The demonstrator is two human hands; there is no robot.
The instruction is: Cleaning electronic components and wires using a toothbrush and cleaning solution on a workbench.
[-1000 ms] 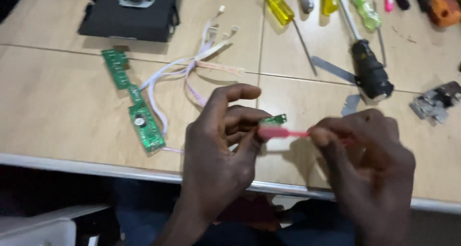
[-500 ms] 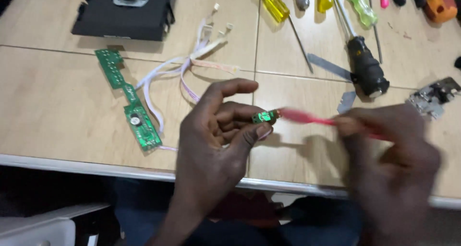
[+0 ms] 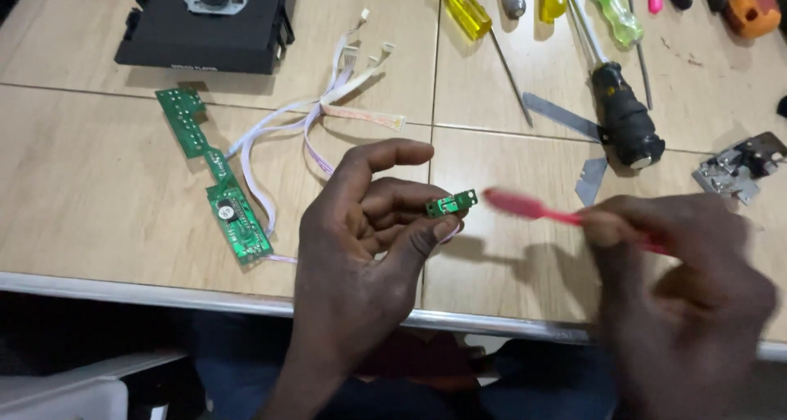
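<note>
Left hand [image 3: 357,248] pinches a small green circuit board [image 3: 451,203] between thumb and fingers, held above the table edge [image 3: 164,285]. Right hand [image 3: 680,289], blurred, grips a pink brush [image 3: 525,207], its head just beside the board. Farther off lie a long green board [image 3: 221,186], white cables [image 3: 311,121], screwdrivers [image 3: 484,27] and a black drive unit [image 3: 209,22].

A left hand [image 3: 361,248] pinches a small green circuit board [image 3: 451,203] between thumb and fingers above a wooden bench [image 3: 98,182]. The right hand [image 3: 680,281], blurred, has its grip closed on a pink brush [image 3: 533,208], head just beside the board. Farther left lie a long green circuit board [image 3: 221,182] and white ribbon cables [image 3: 311,117]; screwdrivers [image 3: 623,117] lie far right.
</note>
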